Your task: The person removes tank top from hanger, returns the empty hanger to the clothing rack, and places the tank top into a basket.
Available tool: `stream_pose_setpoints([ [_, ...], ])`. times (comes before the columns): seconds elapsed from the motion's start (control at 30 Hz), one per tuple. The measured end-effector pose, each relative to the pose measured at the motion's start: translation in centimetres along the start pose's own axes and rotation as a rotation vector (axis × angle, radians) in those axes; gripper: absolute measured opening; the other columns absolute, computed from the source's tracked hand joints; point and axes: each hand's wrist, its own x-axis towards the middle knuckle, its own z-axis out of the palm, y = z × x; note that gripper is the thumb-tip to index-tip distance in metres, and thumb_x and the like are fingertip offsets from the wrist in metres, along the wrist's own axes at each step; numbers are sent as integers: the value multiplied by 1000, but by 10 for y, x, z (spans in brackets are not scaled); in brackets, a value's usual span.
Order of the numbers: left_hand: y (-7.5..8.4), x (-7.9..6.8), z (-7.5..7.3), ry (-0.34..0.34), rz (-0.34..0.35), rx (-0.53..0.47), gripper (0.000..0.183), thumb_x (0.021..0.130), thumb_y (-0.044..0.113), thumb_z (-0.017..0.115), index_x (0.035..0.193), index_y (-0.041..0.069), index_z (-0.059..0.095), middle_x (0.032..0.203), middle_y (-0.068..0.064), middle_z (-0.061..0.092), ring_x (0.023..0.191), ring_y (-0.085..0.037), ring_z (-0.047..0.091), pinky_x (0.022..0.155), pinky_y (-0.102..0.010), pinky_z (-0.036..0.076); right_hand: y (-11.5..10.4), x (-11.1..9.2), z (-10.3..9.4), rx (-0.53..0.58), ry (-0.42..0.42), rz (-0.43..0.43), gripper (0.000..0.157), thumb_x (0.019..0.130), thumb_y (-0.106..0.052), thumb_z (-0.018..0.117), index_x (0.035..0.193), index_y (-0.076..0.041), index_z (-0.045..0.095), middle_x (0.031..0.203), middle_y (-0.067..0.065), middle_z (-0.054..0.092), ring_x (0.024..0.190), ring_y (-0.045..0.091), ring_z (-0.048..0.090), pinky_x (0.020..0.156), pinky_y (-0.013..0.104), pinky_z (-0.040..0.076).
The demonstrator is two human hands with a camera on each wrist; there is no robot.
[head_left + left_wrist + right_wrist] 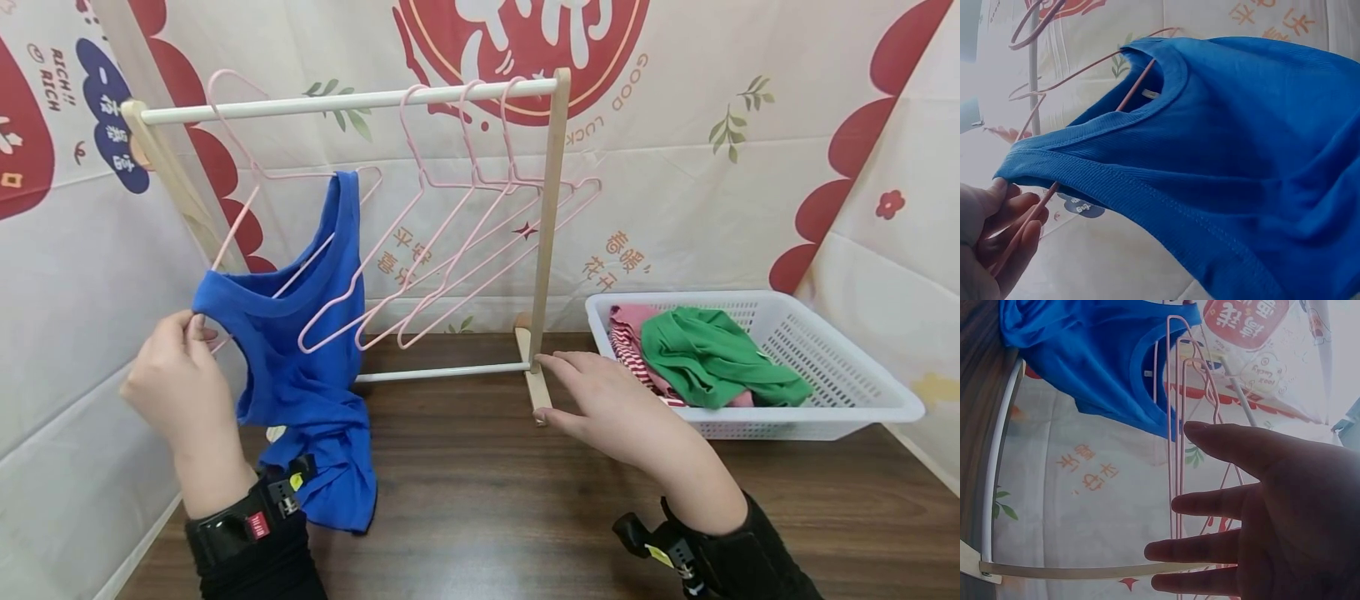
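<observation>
A blue tank top (300, 333) hangs on a pink hanger (238, 218) at the left end of the rack's top rail. My left hand (176, 375) pinches its near shoulder strap between thumb and finger. In the left wrist view, the hanger's lower bar passes through the armhole beside the curled fingers (1029, 240). The top's hem drapes down to the table. My right hand (611, 404) is held with fingers extended beside the foot of the rack's right post (551, 225), holding nothing. The right wrist view shows those fingers spread in front of the hangers.
Several pink hangers (450, 217) hang on the white rail (337, 103) toward the right post. At the right, a white plastic basket (840, 408) contains a green garment (712, 354) over pink and red-striped cloth. A printed backdrop (675, 208) stands behind the wooden table (465, 500).
</observation>
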Motion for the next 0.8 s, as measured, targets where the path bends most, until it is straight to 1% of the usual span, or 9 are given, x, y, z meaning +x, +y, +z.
stream_pose_setpoints([
  [0.13,2,1,0,31,-34,-50,41,100,32,51,107,-4,70,97,-19,71,88,-39,67,77,-47,45,0,1,0,2,-7,5,61,89,-38,71,137,-4,53,127,15,59,118,33,54,99,52,40],
  [0.23,2,1,-1,42,-56,-91,40,100,32,53,105,-3,72,96,-18,72,86,-37,68,79,-41,45,1,2,1,-2,-9,6,61,89,-38,70,136,-4,53,127,16,59,118,34,54,99,52,40],
  [0.27,2,2,-1,42,-57,-92,40,100,32,53,105,-2,72,96,-16,72,85,-33,69,79,-34,46,1,2,1,-3,-8,5,61,89,-38,70,137,-4,52,127,16,58,118,34,54,99,52,40],
  [0.33,1,2,-4,34,-54,-111,40,99,33,53,104,-1,73,95,-13,73,79,-10,70,78,-20,44,2,2,2,-8,-3,1,62,89,-39,70,137,-4,52,127,16,58,118,34,54,99,52,40],
  [0.4,1,3,-7,23,-45,-133,40,99,33,53,105,-1,73,94,-11,74,73,11,61,73,-8,41,2,3,3,-13,1,-8,62,89,-39,70,137,-5,53,126,16,58,118,35,54,99,52,40],
  [0.47,0,4,-11,1,-37,-159,41,99,34,53,105,-1,72,93,-9,74,69,27,48,68,-1,39,3,3,3,-16,3,-12,61,89,-39,70,137,-5,53,126,16,58,118,35,54,99,52,40],
  [0.5,0,4,-12,-8,-38,-184,40,99,33,54,105,-2,72,93,-10,74,69,30,44,67,-1,39,3,3,3,-19,4,-14,61,89,-39,70,137,-6,53,126,16,58,118,35,54,99,52,40],
  [0.63,-2,5,-16,-33,-61,-230,36,97,31,57,106,-1,73,94,-10,74,69,27,49,66,-3,42,3,2,2,-24,-2,-9,60,89,-39,70,137,-6,54,126,17,58,118,36,54,99,52,40],
  [0.8,-4,6,-20,-42,-92,-238,33,96,29,58,108,3,74,95,-10,74,69,26,51,65,-4,43,4,2,3,-25,-6,-5,60,89,-39,70,136,-5,54,126,17,58,118,36,54,99,53,40],
])
